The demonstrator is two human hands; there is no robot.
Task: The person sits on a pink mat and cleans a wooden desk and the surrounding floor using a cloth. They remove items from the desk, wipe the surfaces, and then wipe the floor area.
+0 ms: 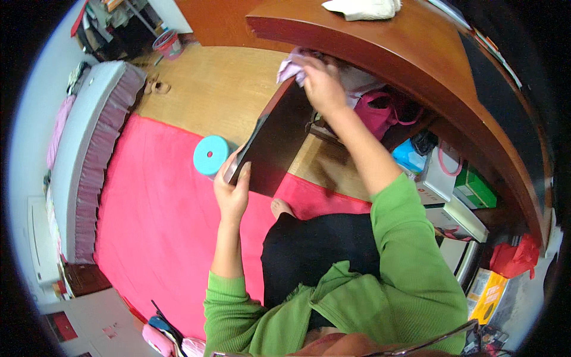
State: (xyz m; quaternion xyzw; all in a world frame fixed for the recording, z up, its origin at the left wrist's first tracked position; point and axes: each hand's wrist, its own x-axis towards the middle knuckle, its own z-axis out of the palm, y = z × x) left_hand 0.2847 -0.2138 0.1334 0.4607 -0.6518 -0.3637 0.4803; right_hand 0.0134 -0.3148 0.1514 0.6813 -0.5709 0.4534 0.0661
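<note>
A dark brown wooden cabinet door (279, 138) stands swung out from a reddish-brown wooden cabinet (401, 67). My left hand (232, 187) grips the door's near outer edge, thumb on the inner face and fingers wrapped around the other side. At the far end, close under the cabinet's overhanging top, my right hand (323, 85) presses a crumpled lilac cloth (290, 69) against the door's edge. That hand is slightly blurred, and the cloth partly hides the corner there. Behind my right forearm, a bright pink bag or garment (377, 114) lies inside the compartment.
A turquoise round stool (210, 155) stands just beyond my left hand. Pink matting (169, 214) covers part of the wood-look floor. Boxes, including a green box (475, 187), and a red plastic bag (515, 256) sit at right. A bed (96, 156) runs along the left wall.
</note>
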